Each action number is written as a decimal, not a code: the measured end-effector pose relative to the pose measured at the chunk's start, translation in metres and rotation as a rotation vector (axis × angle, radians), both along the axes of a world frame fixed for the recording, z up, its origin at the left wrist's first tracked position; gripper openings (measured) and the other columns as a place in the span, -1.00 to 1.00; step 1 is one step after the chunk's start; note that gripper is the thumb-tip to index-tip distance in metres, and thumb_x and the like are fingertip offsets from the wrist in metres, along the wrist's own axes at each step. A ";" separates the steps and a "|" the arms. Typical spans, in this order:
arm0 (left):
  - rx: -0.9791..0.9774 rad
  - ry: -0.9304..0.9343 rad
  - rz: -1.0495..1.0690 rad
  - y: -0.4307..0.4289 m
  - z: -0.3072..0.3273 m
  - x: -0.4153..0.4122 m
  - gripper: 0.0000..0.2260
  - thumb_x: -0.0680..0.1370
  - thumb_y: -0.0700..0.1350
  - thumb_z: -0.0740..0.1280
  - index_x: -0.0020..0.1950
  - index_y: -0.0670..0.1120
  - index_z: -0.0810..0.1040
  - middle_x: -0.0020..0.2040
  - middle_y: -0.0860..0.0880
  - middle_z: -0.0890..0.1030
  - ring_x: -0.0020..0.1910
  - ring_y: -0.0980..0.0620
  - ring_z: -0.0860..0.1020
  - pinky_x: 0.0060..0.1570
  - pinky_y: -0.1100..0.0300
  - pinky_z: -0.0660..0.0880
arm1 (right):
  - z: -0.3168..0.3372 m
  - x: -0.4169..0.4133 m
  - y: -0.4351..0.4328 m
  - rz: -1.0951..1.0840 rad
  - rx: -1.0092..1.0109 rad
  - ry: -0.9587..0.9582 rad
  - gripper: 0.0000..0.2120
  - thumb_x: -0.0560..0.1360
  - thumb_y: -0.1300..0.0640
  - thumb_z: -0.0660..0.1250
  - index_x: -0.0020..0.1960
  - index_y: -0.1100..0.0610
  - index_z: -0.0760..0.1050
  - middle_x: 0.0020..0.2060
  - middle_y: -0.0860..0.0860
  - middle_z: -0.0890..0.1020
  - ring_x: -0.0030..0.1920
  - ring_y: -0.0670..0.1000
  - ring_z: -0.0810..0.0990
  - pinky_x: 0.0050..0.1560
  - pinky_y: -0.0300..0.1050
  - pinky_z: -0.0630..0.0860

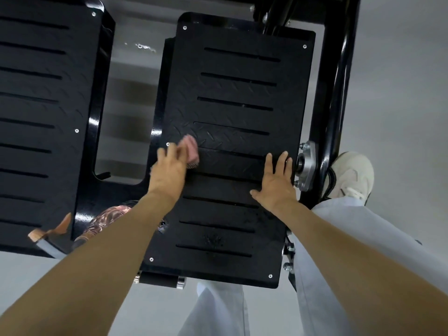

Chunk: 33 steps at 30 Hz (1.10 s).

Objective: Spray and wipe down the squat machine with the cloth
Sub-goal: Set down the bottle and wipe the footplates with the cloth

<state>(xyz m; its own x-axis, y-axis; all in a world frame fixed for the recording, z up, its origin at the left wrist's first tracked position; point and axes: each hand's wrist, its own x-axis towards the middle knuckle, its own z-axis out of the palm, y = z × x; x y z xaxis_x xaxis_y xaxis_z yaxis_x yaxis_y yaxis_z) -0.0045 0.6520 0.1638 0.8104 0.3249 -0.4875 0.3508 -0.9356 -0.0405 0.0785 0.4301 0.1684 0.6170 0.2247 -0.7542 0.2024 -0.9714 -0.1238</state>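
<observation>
Left hand (169, 167) holds cloth (192, 149) against footplate (238, 89); right hand (276, 184) rests flat there.

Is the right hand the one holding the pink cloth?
No, the left hand holds the pink cloth on the black foot plate, while the right hand rests flat and empty.

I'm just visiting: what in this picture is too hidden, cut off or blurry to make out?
- Head view: the pink cloth is motion-blurred at the left hand; how it is gripped is unclear.
- Spray bottle: partly covered by the left forearm; label unreadable.
- Left footplate: cut off by the left and top edges.
- Right footplate: the patch under the flat right hand is hidden.
</observation>
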 end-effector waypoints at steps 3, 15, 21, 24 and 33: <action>0.014 -0.016 0.278 -0.017 -0.006 0.003 -0.31 0.47 -0.36 0.32 0.52 -0.23 0.06 0.33 -0.24 0.22 0.20 -0.19 0.31 -0.02 0.03 0.57 | -0.002 -0.004 -0.001 -0.027 0.020 -0.026 -0.02 0.51 -0.02 0.35 0.53 0.09 -0.37 0.46 0.19 -0.44 0.48 0.21 -0.40 0.44 0.06 0.27; -0.058 0.031 -0.214 -0.032 0.007 0.020 -0.30 0.48 -0.37 0.27 0.54 -0.17 0.00 0.35 -0.18 0.15 0.27 -0.17 0.25 0.10 0.06 0.51 | 0.003 -0.009 -0.011 -0.053 0.076 -0.120 -0.23 0.59 0.03 0.22 0.56 0.14 -0.22 0.50 0.12 -0.36 0.53 0.09 -0.30 0.37 -0.05 0.32; -0.143 -0.123 0.485 -0.020 0.005 0.063 -0.36 0.50 -0.37 0.29 0.51 -0.26 0.07 0.38 -0.24 0.18 0.27 -0.21 0.29 0.13 0.04 0.49 | 0.000 -0.013 -0.018 -0.047 0.117 -0.100 -0.21 0.58 0.04 0.22 0.56 0.13 -0.27 0.51 0.09 -0.35 0.52 0.07 -0.34 0.43 -0.07 0.30; -0.163 -0.066 0.207 -0.057 0.002 0.061 -0.21 0.43 -0.35 0.38 0.53 -0.19 -0.03 0.42 -0.22 0.11 0.34 -0.22 0.24 0.16 0.00 0.51 | 0.001 -0.010 -0.020 -0.052 0.131 -0.083 -0.23 0.59 0.04 0.21 0.56 0.13 -0.26 0.51 0.08 -0.35 0.52 0.06 -0.33 0.45 -0.08 0.24; -0.280 -0.013 -0.384 -0.060 0.004 0.034 -0.25 0.44 -0.41 0.24 0.55 -0.01 0.07 0.31 -0.10 0.19 0.23 -0.12 0.25 0.11 -0.05 0.50 | -0.002 -0.013 -0.018 -0.120 0.138 -0.113 -0.24 0.59 0.09 0.20 0.55 0.20 -0.24 0.52 0.08 -0.32 0.53 0.05 -0.30 0.50 -0.07 0.15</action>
